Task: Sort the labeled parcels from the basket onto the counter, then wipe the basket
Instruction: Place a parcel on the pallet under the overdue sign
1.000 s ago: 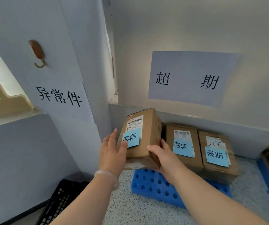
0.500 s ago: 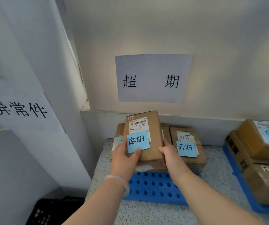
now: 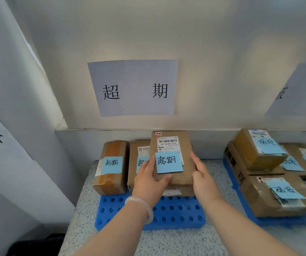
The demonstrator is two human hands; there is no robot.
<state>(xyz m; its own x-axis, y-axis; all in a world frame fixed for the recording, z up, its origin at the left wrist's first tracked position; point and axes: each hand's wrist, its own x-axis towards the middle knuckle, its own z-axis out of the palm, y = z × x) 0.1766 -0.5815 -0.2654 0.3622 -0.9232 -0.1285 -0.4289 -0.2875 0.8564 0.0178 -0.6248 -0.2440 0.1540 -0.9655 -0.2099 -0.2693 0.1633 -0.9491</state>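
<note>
A brown cardboard parcel [image 3: 184, 175] with a white shipping label and a blue handwritten note is held between both hands. It sits above the row of parcels on the blue perforated mat [image 3: 167, 213]. My left hand [image 3: 148, 182] grips its lower left corner, thumb across the top face. My right hand [image 3: 202, 178] clasps its right side. A taped parcel [image 3: 111, 163] with the same blue note lies at the left of the mat. Another parcel [image 3: 135, 156] beside it is partly hidden. The black basket [image 3: 37, 244] is barely visible at the bottom left.
The speckled counter [image 3: 167, 242] runs along the wall. A paper sign [image 3: 133, 87] hangs above the mat. To the right, several parcels with blue notes [image 3: 259, 150] are stacked on a second blue mat [image 3: 229, 170]. A white pillar [image 3: 19, 126] closes the left side.
The parcel has come down and tipped flatter over the row on the mat, still in both hands. The view has swung right, bringing the right stack into sight.
</note>
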